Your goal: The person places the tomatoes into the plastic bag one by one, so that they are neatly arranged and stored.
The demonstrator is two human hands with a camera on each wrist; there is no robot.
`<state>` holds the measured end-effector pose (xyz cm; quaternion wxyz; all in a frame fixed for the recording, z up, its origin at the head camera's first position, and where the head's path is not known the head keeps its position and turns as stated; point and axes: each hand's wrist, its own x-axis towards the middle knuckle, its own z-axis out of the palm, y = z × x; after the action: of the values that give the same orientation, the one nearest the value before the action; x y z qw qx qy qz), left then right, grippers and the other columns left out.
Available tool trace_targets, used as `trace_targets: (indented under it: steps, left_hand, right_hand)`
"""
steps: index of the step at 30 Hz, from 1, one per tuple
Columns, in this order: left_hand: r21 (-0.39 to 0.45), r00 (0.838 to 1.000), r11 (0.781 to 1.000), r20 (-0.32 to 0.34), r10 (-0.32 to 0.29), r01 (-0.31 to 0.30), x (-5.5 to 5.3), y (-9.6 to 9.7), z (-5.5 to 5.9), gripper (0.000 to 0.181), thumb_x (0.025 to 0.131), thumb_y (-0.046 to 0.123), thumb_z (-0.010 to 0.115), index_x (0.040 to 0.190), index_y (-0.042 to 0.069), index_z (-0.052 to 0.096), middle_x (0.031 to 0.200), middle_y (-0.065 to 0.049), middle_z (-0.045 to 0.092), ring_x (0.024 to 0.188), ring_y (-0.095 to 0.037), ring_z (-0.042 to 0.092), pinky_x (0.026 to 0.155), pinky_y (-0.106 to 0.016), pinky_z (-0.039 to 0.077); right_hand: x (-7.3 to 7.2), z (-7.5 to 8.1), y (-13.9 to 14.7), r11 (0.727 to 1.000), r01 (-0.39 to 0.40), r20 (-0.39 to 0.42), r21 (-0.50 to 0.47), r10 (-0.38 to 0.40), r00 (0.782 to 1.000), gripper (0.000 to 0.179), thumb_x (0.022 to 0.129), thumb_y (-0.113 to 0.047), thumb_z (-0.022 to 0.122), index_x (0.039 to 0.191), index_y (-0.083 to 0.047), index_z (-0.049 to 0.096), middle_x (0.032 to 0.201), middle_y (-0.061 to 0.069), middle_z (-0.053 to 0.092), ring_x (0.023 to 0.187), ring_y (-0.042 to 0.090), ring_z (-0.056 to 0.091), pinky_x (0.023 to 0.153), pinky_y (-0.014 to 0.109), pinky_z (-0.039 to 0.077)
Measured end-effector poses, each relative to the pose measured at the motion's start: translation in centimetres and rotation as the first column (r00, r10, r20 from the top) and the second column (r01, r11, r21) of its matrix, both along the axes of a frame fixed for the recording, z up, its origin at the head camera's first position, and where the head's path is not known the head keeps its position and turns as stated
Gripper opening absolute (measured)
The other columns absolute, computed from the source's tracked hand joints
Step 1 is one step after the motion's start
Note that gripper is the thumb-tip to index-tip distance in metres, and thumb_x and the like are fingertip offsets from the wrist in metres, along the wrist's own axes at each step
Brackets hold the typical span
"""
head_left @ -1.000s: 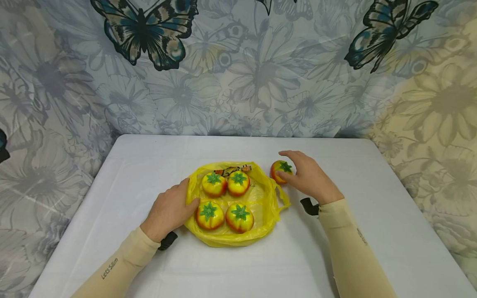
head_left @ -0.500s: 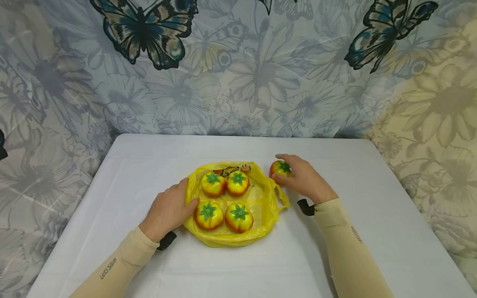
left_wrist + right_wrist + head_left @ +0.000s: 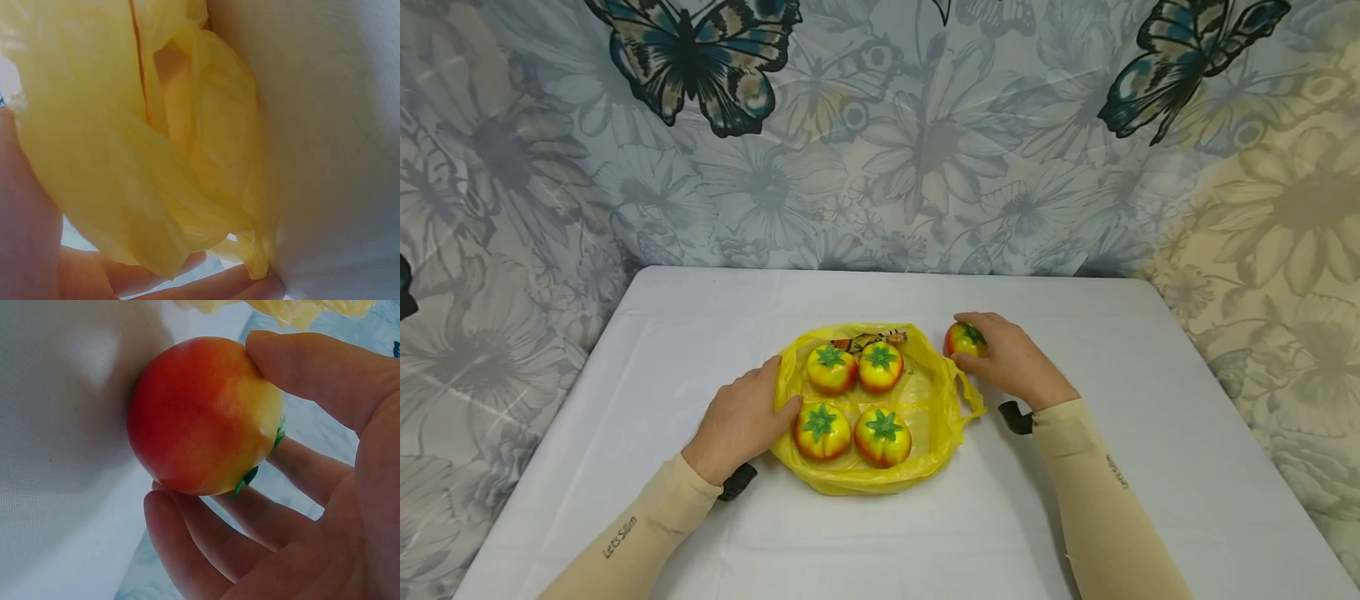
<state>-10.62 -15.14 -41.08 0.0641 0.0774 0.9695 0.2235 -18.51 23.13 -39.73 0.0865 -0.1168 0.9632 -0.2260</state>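
Observation:
A yellow plastic bag (image 3: 925,425) lies spread on the table, its rim rolled up around several red-and-yellow toy tomatoes (image 3: 883,438) with green leafy tops. At the bag's left side, my left hand (image 3: 741,421) holds the rim, thumb on the inner side and fingers outside; the left wrist view shows the bag film (image 3: 125,156) between them. Just beyond the bag's right handle, my right hand (image 3: 1018,358) grips another toy tomato (image 3: 964,340). In the right wrist view that tomato (image 3: 200,419) sits between thumb and fingers, close against the white cloth.
A white cloth covers the table (image 3: 1120,358). Behind its far edge hangs a flowered backdrop (image 3: 910,167) with large butterflies. The bag's right handle (image 3: 972,398) sticks out towards my right hand.
My right hand has moved slightly left and closed its thumb and fingers around the separate toy tomato. The left hand and the bag keep their places.

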Motion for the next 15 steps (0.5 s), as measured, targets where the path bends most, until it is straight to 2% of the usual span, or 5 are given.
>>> trace_targets:
  steps: [15]
  left_hand:
    - [-0.009,1.000,1.000,-0.017,-0.005,0.005,0.08,-0.02,-0.01,0.072,0.105,0.033,0.065,0.159,-0.008,0.042,0.137,-0.030,0.069,0.113,-0.044,0.072,0.095,-0.060,0.059]
  right_hand:
    - [-0.04,0.04,0.03,1.000,0.000,0.011,0.023,0.000,1.000,0.067,0.101,-0.031,0.075,0.161,-0.013,0.049,0.159,0.021,0.054,0.132,0.040,0.059,0.113,0.061,0.051]
